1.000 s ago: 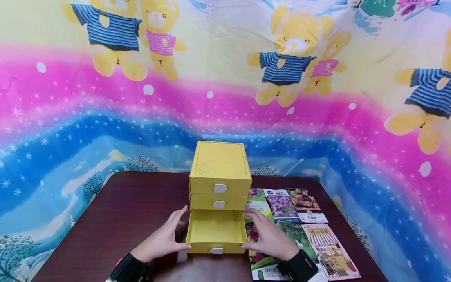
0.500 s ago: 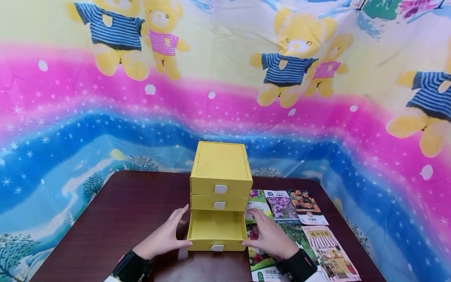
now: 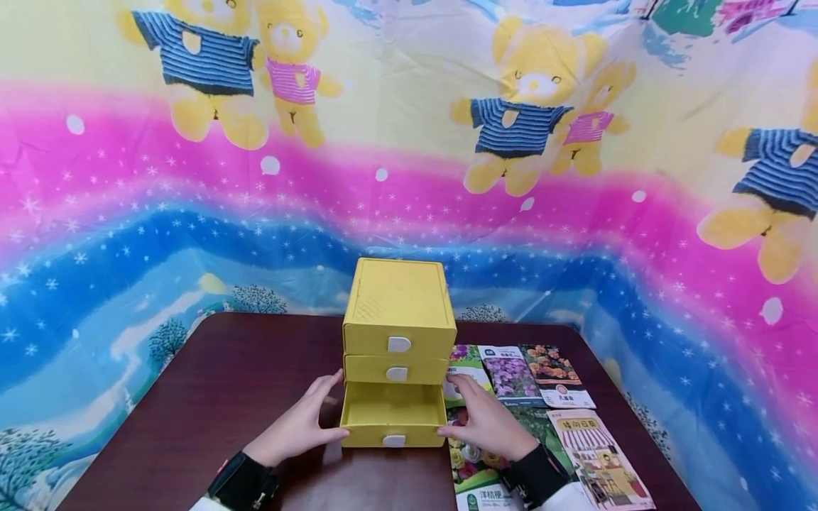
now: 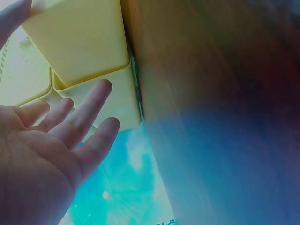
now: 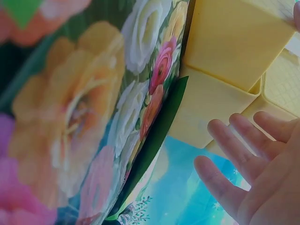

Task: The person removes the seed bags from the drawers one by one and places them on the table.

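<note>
A yellow three-tier drawer unit (image 3: 399, 291) stands on the table in the head view. Its bottom drawer (image 3: 396, 406) is pulled partly out and has nothing inside; the upper two drawers are flush. My left hand (image 3: 297, 429) touches the drawer's front left corner with the thumb, its fingers extended along the unit's side. At the front right corner, the thumb of my right hand (image 3: 488, 422) does the same, with fingers spread beside the unit. Both wrist views show the fingers loosely straight next to the yellow drawer walls (image 4: 82, 40).
Several flower-picture seed packets (image 3: 511, 372) lie to the right of the unit, partly under my right hand. One packet with a shopfront drawing (image 3: 601, 454) lies nearest the right edge. The dark wood table (image 3: 236, 376) backs onto a bear-print cloth (image 3: 396, 184).
The bottom drawer has slid a little further into the unit. Both hands have moved slightly forward with it, thumbs still at its front corners.
</note>
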